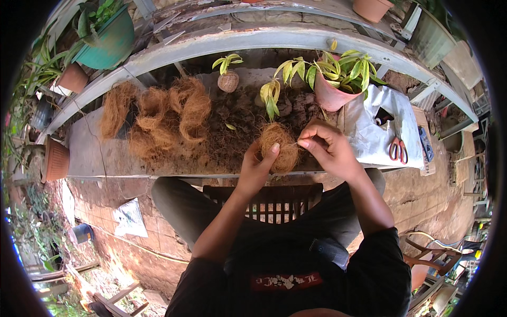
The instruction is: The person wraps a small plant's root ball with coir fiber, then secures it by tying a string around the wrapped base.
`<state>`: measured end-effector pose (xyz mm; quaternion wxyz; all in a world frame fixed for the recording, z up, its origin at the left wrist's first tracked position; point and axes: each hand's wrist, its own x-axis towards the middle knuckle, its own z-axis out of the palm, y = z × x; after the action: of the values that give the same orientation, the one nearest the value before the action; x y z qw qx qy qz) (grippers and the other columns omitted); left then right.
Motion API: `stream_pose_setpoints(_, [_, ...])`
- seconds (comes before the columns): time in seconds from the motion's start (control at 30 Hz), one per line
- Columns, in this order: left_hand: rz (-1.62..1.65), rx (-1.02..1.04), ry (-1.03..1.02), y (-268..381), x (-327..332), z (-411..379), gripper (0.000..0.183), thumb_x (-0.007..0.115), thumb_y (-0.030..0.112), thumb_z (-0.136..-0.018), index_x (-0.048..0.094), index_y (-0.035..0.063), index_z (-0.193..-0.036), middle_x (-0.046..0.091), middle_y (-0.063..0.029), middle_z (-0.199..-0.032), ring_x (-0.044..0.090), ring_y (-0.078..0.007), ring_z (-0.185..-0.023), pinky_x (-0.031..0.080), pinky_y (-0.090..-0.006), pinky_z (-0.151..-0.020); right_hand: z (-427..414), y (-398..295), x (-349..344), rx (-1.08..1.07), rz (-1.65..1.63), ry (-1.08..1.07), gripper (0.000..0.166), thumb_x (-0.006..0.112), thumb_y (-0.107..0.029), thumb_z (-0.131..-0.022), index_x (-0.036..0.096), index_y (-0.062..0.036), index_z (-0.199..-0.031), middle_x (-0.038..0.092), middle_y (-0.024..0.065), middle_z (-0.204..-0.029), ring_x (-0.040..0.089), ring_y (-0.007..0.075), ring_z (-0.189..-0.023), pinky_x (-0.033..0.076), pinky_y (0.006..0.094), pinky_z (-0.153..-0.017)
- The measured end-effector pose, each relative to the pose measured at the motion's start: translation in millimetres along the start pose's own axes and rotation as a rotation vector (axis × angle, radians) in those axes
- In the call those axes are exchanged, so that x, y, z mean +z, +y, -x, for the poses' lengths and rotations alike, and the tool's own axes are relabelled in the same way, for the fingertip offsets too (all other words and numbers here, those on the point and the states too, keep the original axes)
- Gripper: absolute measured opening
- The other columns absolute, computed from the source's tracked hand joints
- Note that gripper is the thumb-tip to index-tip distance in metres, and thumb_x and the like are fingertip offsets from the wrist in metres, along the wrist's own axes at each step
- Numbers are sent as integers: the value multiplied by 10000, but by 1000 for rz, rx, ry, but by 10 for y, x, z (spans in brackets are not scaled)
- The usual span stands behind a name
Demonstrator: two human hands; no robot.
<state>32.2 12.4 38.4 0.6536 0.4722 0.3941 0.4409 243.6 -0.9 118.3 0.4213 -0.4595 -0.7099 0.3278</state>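
My left hand [257,166] grips a ball of brown coconut fibre [282,148] at the bench's front edge, thumb on top. A leafy plant cutting [271,97] with yellow-green leaves rises from the ball's far side. Just right of the ball, my right hand [328,148] pinches something thin, perhaps a thread or fibre, between thumb and forefinger. Farther back stands a small finished-looking wrapped ball [228,81] with a green sprig. Loose coconut fibre [156,115] lies in clumps on the left of the bench, and dark soil [233,115] is spread over its middle.
A pink pot [334,93] of leafy plants stands behind my right hand. Red-handled scissors [398,150] lie on a white plastic bag [384,123] at the right. A ribbed terracotta pot [55,160] is at the bench's left end. A metal rail [253,39] runs along the back.
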Motion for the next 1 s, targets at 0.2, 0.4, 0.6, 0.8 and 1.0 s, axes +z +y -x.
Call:
stream_pose_setpoints(0.2, [-1, -145, 88, -102, 2, -10, 606, 634, 397, -1031, 491, -58, -1406, 638, -109, -1262, 593, -144, -1137, 479, -302, -972, -42, -49, 153, -146, 164, -113, 100, 734, -49, -895, 676, -10, -966, 665, 123, -904, 695, 287, -841, 543, 377, -744])
stream_pose_setpoints(0.4, [265, -48, -89, -103, -83, -26, 640, 671, 395, -1008, 478, -65, -1409, 609, -125, -1281, 552, -163, -1190, 445, -328, -1025, -32, 10, 195, -153, 180, -87, 114, 748, -74, -876, 681, -24, -954, 665, 119, -902, 699, 299, -801, 555, 384, -714])
stream_pose_setpoints(0.6, [55, 10, -187, 94, -108, 12, 689, 742, 371, -956, 467, -55, -1422, 590, -116, -1312, 540, -175, -1218, 439, -348, -1049, -33, 10, 152, -170, 239, -107, 111, 742, -88, -876, 686, -35, -955, 660, 112, -911, 700, 301, -804, 555, 389, -708])
stream_pose_setpoints(0.8, [122, 97, -289, 56, -97, 24, 869, 853, 335, -857, 385, -63, -1472, 561, -117, -1356, 533, -180, -1246, 433, -346, -1079, -17, -15, 139, -145, 233, -101, 135, 755, -42, -849, 686, -11, -961, 681, 127, -910, 695, 316, -796, 561, 391, -720])
stream_pose_setpoints(1.0, [52, 37, -212, 131, -25, 51, 714, 783, 313, -931, 439, -58, -1434, 587, -115, -1329, 545, -148, -1214, 448, -322, -1048, -26, -18, 113, -105, 251, -129, 160, 755, -72, -843, 682, -15, -974, 675, 114, -900, 701, 304, -795, 565, 381, -714])
